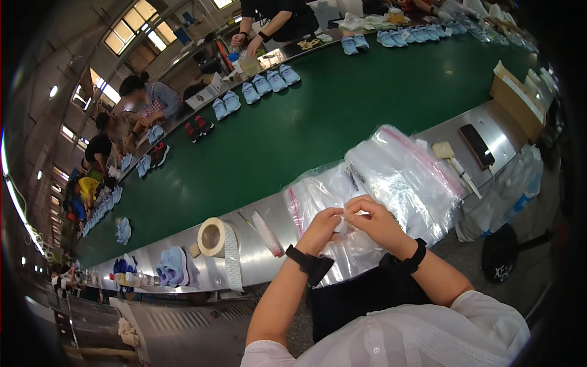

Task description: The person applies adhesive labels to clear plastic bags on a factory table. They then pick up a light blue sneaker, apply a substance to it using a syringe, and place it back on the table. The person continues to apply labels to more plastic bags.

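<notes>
My left hand [324, 231] and my right hand [371, 220] meet fingertip to fingertip over a clear plastic bag [324, 183] with a pink strip along its left edge. Both are closed in a pinch. Whatever lies between the fingertips is too small and see-through to make out. To the right of my hands, a stack of clear plastic bags [397, 177] with pink strips overlaps the metal ledge and the green belt. Left of my left hand lies a slim clear packet [267, 233] with a reddish end. Beyond it stands a roll of labels [212, 237], its strip hanging over the ledge.
A green conveyor belt [244, 162] carries light-blue shoes [269, 82] along its far edge. On the ledge lie a brush [445, 153], a phone [477, 145], a cardboard box [520, 101], blue shoes [173, 266] and a bottle [137, 279]. Co-workers [153, 101] work across the belt.
</notes>
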The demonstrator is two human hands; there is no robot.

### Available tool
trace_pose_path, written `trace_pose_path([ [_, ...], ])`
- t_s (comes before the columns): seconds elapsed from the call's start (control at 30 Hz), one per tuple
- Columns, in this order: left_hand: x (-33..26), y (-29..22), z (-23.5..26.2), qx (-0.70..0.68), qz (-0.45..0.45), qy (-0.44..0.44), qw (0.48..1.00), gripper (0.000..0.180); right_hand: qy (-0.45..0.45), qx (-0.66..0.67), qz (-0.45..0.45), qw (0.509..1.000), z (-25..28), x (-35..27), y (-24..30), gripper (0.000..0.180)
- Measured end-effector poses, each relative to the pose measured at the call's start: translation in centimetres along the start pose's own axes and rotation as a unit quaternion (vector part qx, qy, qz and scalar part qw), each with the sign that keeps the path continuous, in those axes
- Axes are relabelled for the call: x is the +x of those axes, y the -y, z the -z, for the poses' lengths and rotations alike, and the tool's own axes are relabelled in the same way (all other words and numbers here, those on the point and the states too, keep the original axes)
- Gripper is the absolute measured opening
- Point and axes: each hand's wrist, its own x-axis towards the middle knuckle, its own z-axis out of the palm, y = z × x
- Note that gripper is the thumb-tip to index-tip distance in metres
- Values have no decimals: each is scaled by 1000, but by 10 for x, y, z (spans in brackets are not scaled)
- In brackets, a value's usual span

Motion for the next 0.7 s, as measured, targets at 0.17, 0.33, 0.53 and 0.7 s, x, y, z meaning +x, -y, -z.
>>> trace_pose_path([
  [0.17, 12, 25, 15, -238, 26, 137, 961, 41, 36, -87, 73, 993, -14, -22, -18, 51],
  [0.33, -24, 22, 40, -254, 61, 211, 942, 65, 105, -377, 195, 900, -16, -46, -25, 52],
  [0.53, -119, 34, 66, -208, -12, 104, 973, 64, 64, -513, 268, 813, -35, -45, -51, 25],
  [0.7, -206, 111, 121, -302, -115, -217, 921, 45, -82, -295, 92, 947, -4, -28, -22, 9],
])
